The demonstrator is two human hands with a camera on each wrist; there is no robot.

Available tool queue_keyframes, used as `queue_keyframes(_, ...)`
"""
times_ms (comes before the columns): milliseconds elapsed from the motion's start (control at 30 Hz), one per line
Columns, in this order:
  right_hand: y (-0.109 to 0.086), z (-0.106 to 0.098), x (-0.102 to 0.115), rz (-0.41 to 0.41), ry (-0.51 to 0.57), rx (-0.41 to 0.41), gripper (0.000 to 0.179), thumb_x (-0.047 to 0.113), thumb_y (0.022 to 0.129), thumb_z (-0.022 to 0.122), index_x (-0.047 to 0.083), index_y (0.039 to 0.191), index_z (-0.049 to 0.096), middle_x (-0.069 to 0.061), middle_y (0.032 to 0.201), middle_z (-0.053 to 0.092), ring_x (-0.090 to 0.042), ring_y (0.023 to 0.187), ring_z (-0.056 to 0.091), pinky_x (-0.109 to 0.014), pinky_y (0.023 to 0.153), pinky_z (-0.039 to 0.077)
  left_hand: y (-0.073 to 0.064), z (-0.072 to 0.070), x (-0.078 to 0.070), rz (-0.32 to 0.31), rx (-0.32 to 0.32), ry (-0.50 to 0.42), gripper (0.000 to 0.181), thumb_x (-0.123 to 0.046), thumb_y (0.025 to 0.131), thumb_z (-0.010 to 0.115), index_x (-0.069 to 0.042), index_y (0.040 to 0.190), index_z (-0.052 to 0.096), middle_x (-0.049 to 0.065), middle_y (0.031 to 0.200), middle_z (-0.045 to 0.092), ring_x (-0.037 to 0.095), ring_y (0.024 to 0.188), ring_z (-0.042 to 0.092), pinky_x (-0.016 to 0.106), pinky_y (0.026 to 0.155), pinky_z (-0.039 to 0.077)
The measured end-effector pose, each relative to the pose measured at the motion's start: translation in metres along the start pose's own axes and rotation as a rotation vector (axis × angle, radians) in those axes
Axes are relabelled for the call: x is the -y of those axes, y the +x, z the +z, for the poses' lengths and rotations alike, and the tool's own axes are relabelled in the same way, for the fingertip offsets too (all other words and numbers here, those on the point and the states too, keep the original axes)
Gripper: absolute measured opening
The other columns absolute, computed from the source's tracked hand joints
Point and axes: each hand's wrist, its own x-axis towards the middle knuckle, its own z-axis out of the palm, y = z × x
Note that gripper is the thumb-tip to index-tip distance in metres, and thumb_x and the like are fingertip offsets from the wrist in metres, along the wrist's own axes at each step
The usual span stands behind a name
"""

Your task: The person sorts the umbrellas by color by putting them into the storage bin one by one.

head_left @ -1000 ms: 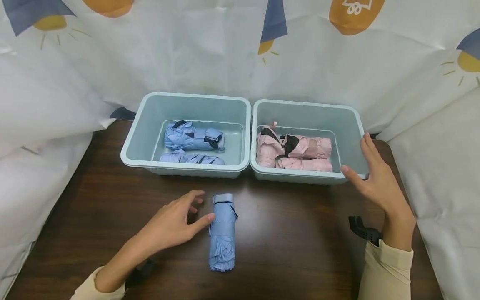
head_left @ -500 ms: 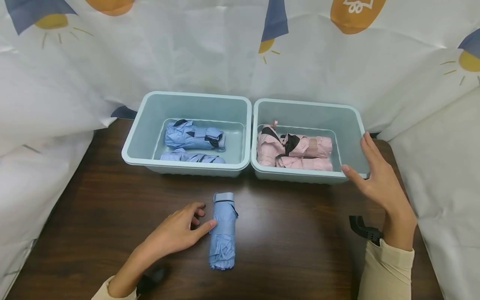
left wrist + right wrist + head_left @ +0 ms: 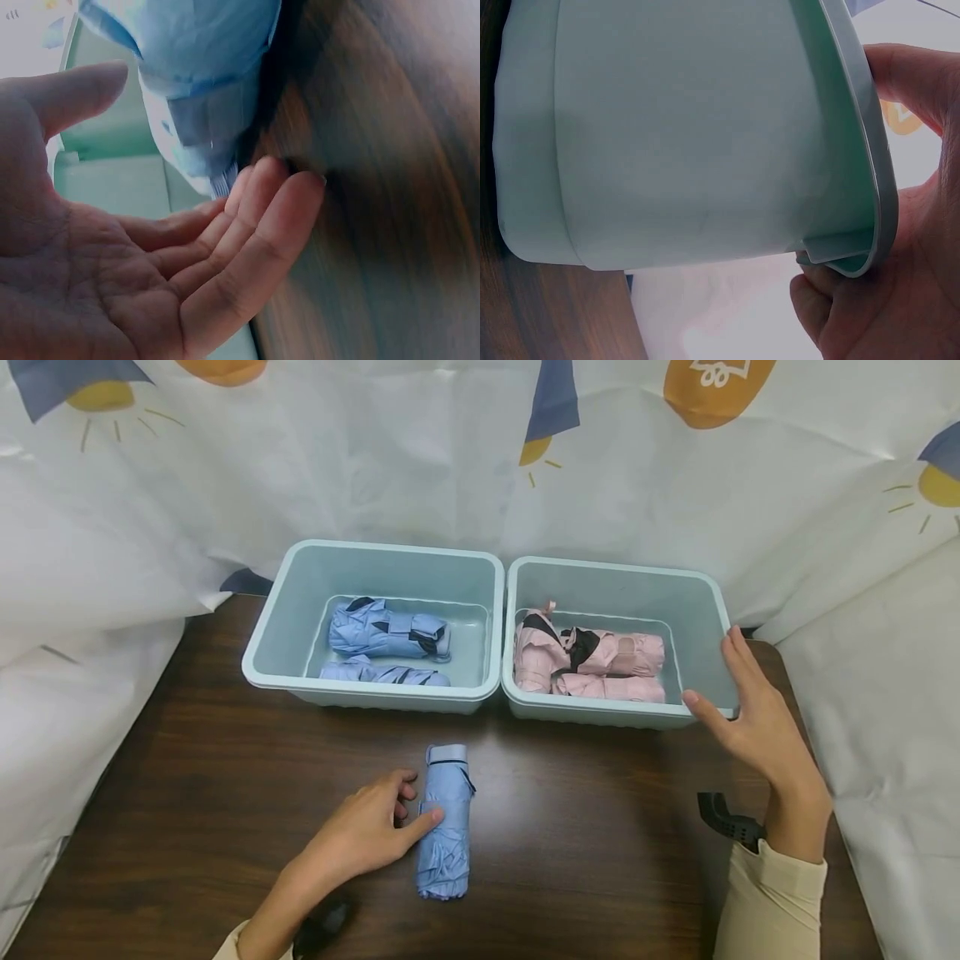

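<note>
A folded blue umbrella (image 3: 447,860) lies on the dark wooden table, its handle end toward the bins. My left hand (image 3: 360,831) is beside it, with the thumb over its left side and the fingers loosely bent along its left edge. In the left wrist view a gap shows between the thumb and the umbrella (image 3: 210,45). My right hand (image 3: 761,727) rests at the front right corner of the right bin (image 3: 600,707), fingers stretched along its side. The thumb (image 3: 900,71) touches the rim in the right wrist view; some fingertips are under the corner.
The left bin (image 3: 375,689) contains blue folded umbrellas (image 3: 408,637). Pink folded umbrellas (image 3: 637,653) lie in the right bin, which stands next to it. A white patterned curtain (image 3: 420,452) hangs behind and at both sides of the table (image 3: 570,860).
My left hand has moved right and slightly down the table, bringing its thumb over the umbrella. The right hand stays at the bin's corner, and the umbrella lies where it was.
</note>
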Motion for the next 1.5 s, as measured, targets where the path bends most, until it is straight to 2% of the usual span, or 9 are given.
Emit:
queue_keyframes(100, -0.001, -0.001, 0.0, 0.001, -0.005, 0.0, 0.09, 0.038, 0.103, 0.063, 0.016, 0.171, 0.009, 0.0, 0.18, 0.0, -0.043, 0.166, 0.01, -0.079, 0.124, 0.015, 0.0, 0.003, -0.004, 0.004, -0.009, 0.02, 0.084, -0.065, 0.092, 0.072, -0.004, 0.147, 0.057, 0.006, 0.123, 0.073, 0.013, 0.099, 0.068, 0.042, 0.086, 0.06)
queue_keyframes(233, -0.001, -0.001, 0.0, -0.001, 0.002, 0.004, 0.09, 0.037, 0.103, 0.063, 0.017, 0.171, 0.009, 0.001, 0.181, -0.001, -0.043, 0.166, 0.01, -0.08, 0.123, 0.015, 0.001, 0.009, -0.007, -0.007, -0.025, 0.005, 0.082, -0.062, 0.092, 0.074, -0.003, 0.146, 0.057, 0.008, 0.124, 0.072, 0.015, 0.099, 0.067, 0.042, 0.086, 0.059)
queue_keyframes(467, 0.0, 0.001, 0.0, -0.009, 0.014, 0.005, 0.089, 0.037, 0.103, 0.063, 0.017, 0.171, 0.008, 0.0, 0.181, -0.001, -0.043, 0.166, 0.009, -0.079, 0.124, 0.015, 0.002, 0.021, -0.013, -0.008, -0.049, -0.022, 0.085, -0.06, 0.094, 0.073, 0.002, 0.149, 0.052, 0.021, 0.137, 0.068, 0.033, 0.121, 0.068, 0.057, 0.101, 0.057)
queue_keyframes(600, 0.0, 0.0, 0.001, -0.011, 0.012, 0.004, 0.089, 0.037, 0.103, 0.063, 0.017, 0.171, 0.009, -0.001, 0.181, 0.0, -0.043, 0.166, 0.009, -0.079, 0.124, 0.014, 0.002, 0.023, -0.016, -0.04, -0.043, -0.045, 0.095, -0.066, 0.089, 0.074, 0.002, 0.151, 0.05, 0.022, 0.141, 0.065, 0.038, 0.125, 0.066, 0.059, 0.103, 0.057)
queue_keyframes(800, 0.0, 0.0, 0.001, -0.017, 0.013, 0.002, 0.09, 0.037, 0.103, 0.063, 0.016, 0.171, 0.009, -0.001, 0.181, 0.0, -0.042, 0.167, 0.009, -0.077, 0.126, 0.014, 0.001, 0.026, -0.021, -0.085, -0.065, -0.06, 0.102, -0.069, 0.085, 0.077, 0.003, 0.151, 0.048, 0.023, 0.142, 0.064, 0.037, 0.124, 0.067, 0.058, 0.1, 0.058)
queue_keyframes(1000, 0.001, 0.001, 0.0, -0.018, 0.009, 0.001, 0.09, 0.037, 0.103, 0.063, 0.016, 0.171, 0.009, -0.001, 0.181, 0.0, -0.041, 0.167, 0.008, -0.077, 0.126, 0.014, 0.0, 0.033, -0.023, -0.091, -0.119, -0.084, 0.095, -0.065, 0.085, 0.079, 0.003, 0.146, 0.051, 0.021, 0.134, 0.067, 0.034, 0.118, 0.068, 0.054, 0.095, 0.059)
queue_keyframes(1300, 0.001, 0.0, 0.002, -0.011, 0.0, 0.006, 0.09, 0.038, 0.103, 0.062, 0.016, 0.171, 0.007, -0.001, 0.181, -0.001, -0.042, 0.166, 0.008, -0.078, 0.125, 0.014, 0.0, 0.036, -0.027, -0.122, -0.132, -0.053, 0.094, -0.066, 0.085, 0.078, 0.007, 0.141, 0.056, 0.024, 0.133, 0.065, 0.04, 0.115, 0.067, 0.058, 0.091, 0.058)
queue_keyframes(1500, 0.0, 0.0, 0.003, -0.009, 0.001, 0.009, 0.091, 0.038, 0.103, 0.062, 0.015, 0.171, 0.005, -0.002, 0.18, -0.003, -0.042, 0.167, 0.007, -0.078, 0.125, 0.014, 0.001, 0.038, -0.028, -0.136, -0.152, -0.081, 0.084, -0.056, 0.085, 0.083, 0.007, 0.136, 0.059, 0.022, 0.125, 0.067, 0.035, 0.105, 0.069, 0.053, 0.086, 0.06)
